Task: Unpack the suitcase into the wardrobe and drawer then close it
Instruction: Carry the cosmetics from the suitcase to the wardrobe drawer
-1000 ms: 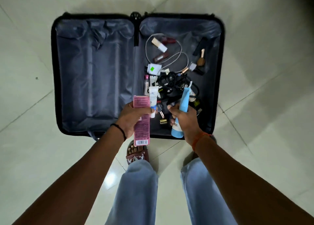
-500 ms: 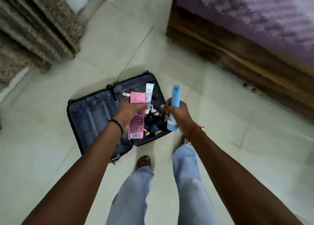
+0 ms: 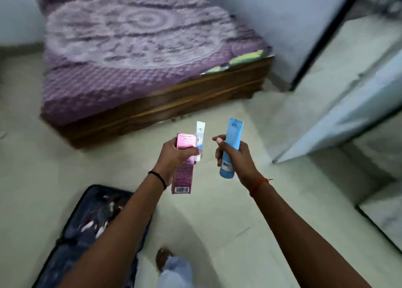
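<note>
Holding a pink carton (image 3: 182, 168) and a white tube (image 3: 199, 138) upright, the left hand (image 3: 174, 157) stays clenched; the right hand (image 3: 237, 159), nearer the mirrored wardrobe door (image 3: 339, 105), grips a blue tube (image 3: 230, 148), with the open suitcase (image 3: 87, 233) lower left.

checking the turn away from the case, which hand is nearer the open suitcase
Left. The left hand, holding the pink box and white tube, is above and just right of the suitcase; the right hand, holding the blue tube, is farther right.

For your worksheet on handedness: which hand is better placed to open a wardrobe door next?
Probably the right hand: it grips only the blue tube, while the left hand holds two items.
</note>
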